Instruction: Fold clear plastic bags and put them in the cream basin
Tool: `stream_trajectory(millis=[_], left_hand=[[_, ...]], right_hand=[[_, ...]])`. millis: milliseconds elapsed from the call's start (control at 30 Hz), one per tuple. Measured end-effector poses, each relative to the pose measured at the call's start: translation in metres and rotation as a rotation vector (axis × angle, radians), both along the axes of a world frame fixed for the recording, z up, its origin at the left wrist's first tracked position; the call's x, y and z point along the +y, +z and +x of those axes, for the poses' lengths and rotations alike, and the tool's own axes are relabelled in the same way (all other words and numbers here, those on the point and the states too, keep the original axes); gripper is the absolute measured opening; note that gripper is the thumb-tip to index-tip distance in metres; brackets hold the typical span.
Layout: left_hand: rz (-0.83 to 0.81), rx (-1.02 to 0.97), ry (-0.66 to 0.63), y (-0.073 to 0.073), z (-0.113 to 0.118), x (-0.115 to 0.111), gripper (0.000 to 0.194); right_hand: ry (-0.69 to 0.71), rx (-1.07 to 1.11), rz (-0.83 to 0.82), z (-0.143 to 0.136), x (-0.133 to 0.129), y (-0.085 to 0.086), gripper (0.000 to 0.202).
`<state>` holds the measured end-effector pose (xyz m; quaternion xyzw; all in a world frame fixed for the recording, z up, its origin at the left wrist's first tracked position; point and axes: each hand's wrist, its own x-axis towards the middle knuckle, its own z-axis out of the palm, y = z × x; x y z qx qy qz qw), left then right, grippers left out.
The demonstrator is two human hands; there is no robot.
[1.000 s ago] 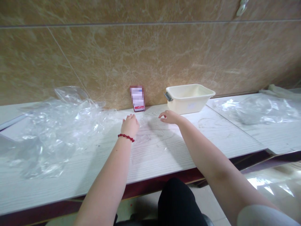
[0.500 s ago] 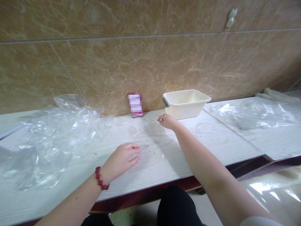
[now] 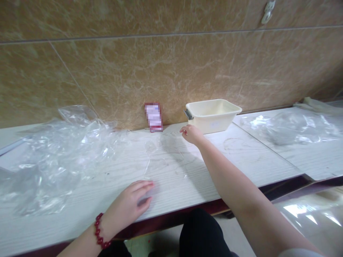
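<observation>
My left hand (image 3: pixel 132 200), with a red beaded bracelet (image 3: pixel 99 230) at the wrist, is low over the front of the table, fingers and thumb apart and nothing seen between them. Just beyond its fingertips lies a thin clear plastic piece (image 3: pixel 156 165), its outline faint. Another clear bit of plastic (image 3: pixel 151 145) rests farther back. My right hand (image 3: pixel 192 135) is in front of the left corner of a cream plastic bin (image 3: pixel 218 121) with a grey handle clip. Its fingers are curled to a pinch; whether anything see-through is in them is hard to make out.
A heap of clear plastic bags (image 3: pixel 66 157) covers the table's left side. More clear plastic (image 3: pixel 292 126) lies at the right, beyond a seam. A blurred red-and-white card or packet (image 3: pixel 153 117) leans on the tiled wall (image 3: pixel 120 71). The table's front edge (image 3: pixel 166 219) runs before my knees.
My left hand has drawn back toward the table's front edge and left, away from the clear plastic piece. My right hand stays almost in place by the bin.
</observation>
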<state>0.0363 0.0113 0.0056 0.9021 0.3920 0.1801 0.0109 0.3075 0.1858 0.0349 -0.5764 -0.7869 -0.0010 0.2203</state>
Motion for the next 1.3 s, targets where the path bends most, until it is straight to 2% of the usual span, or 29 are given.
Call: stream_trajectory(millis=[100, 267, 633, 700, 800, 900, 1000, 1067, 1167, 1300], left_hand=[[-0.018, 0.012, -0.057, 0.005, -0.01, 0.001, 0.032], [-0.084, 0.072, -0.246, 0.016, -0.02, 0.012, 0.033], [-0.012, 0.08, -0.367, 0.018, 0.0, 0.023, 0.021], [-0.009, 0.01, -0.287, 0.02, 0.006, 0.026, 0.019], [-0.045, -0.126, -0.033, 0.025, 0.013, 0.035, 0.019], [-0.156, -0.273, 0.167, 0.034, 0.018, 0.049, 0.019], [-0.236, -0.461, 0.229, 0.043, 0.021, 0.066, 0.019], [-0.269, -0.565, 0.246, 0.047, 0.022, 0.078, 0.019], [-0.313, -0.674, 0.272, 0.049, 0.022, 0.094, 0.021], [-0.338, -0.762, 0.305, 0.048, 0.022, 0.112, 0.023]], right_hand=[[-0.004, 0.005, 0.01, 0.0, 0.0, 0.0, 0.028], [0.003, -0.007, 0.0, -0.001, -0.001, 0.0, 0.028], [0.035, 0.055, 0.029, -0.002, -0.002, 0.002, 0.026], [0.078, 0.092, 0.04, -0.004, -0.004, 0.004, 0.025], [0.263, 0.204, 0.005, -0.004, -0.006, 0.004, 0.03], [0.467, 0.361, -0.211, -0.002, -0.005, 0.0, 0.044], [0.623, 0.49, -0.517, 0.003, -0.006, -0.002, 0.062], [0.751, 0.553, -0.658, 0.005, -0.008, 0.0, 0.07], [0.874, 0.602, -0.751, 0.006, -0.012, 0.006, 0.07], [0.872, 0.562, -0.813, 0.004, -0.014, 0.009, 0.062]])
